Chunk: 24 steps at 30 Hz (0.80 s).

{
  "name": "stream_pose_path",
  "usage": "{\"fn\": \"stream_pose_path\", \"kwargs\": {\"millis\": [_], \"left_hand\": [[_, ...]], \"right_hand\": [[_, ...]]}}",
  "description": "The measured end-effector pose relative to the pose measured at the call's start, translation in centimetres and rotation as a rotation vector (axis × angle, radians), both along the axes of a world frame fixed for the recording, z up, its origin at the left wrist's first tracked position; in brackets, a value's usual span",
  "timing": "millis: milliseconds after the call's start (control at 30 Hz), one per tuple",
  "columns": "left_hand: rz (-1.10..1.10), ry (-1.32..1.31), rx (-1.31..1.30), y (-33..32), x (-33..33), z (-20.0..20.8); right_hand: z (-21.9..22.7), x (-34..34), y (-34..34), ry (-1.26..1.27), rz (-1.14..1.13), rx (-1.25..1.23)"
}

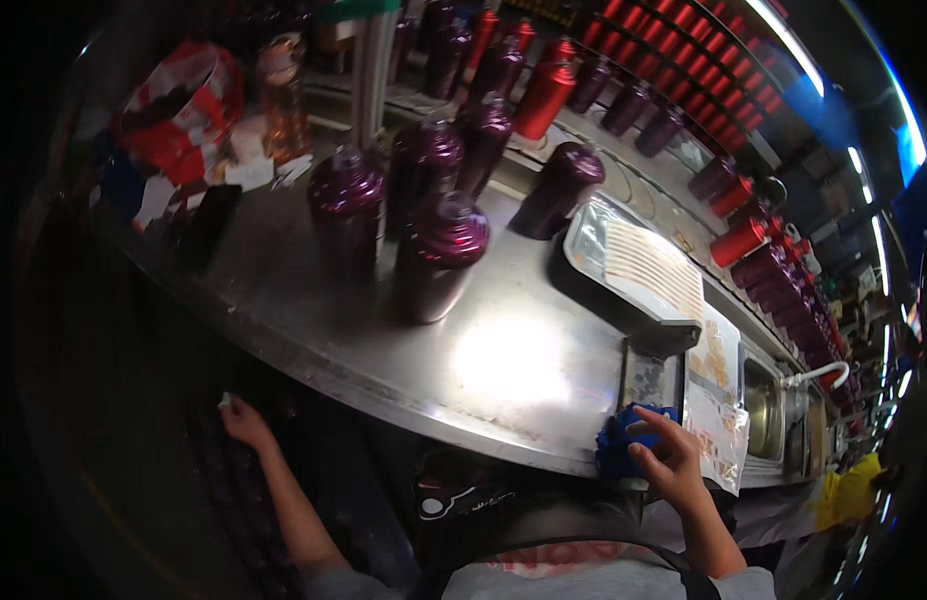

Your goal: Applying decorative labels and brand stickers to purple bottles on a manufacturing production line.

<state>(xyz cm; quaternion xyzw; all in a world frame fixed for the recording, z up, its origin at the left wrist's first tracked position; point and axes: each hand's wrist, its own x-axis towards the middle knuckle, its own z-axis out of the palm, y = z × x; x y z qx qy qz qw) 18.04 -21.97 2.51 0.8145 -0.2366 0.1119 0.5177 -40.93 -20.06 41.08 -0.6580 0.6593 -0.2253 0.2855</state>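
Observation:
My left hand (247, 422) is low on the left, off the front of the metal table. Its fingers are closed, and a small white bit, too small to name, shows at the fingertips. On the right, my right hand (674, 462) has its thumb and index finger apart. It is beside a crumpled blue thing (616, 452), perhaps a cloth, at the table's front edge; whether they touch I cannot tell. Several shiny purple bottles (446, 245) stand on the steel table (384, 370). Another purple bottle (561, 190) leans farther back, near a tray (639, 250) with ridged pale strips.
Behind the table, a line bears purple bottles and a red bottle (546, 95). A metal post (372, 85) rises from the table's far side. Left are a red and white bag (189, 110) and a clear bottle (284, 100). A sink (762, 395) with a white tap (819, 374) is right.

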Motion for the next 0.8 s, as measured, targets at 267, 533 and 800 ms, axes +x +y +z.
{"fn": "stream_pose_path", "kwargs": {"millis": [267, 533, 800], "left_hand": [[-1.222, 0.008, -0.497, -9.8, -32.0, 36.2], [-1.03, -0.062, 0.003, -33.4, -43.9, 34.2], [-0.981, -0.241, -0.253, -28.9, -41.9, 36.1]], "right_hand": [[-1.3, -4.5, 0.4, -0.199, 0.041, -0.047], [-2.3, -10.2, 4.0, -0.242, -0.138, -0.201], [-4.5, -14.3, 7.3, -0.393, -0.448, -0.159]]}}
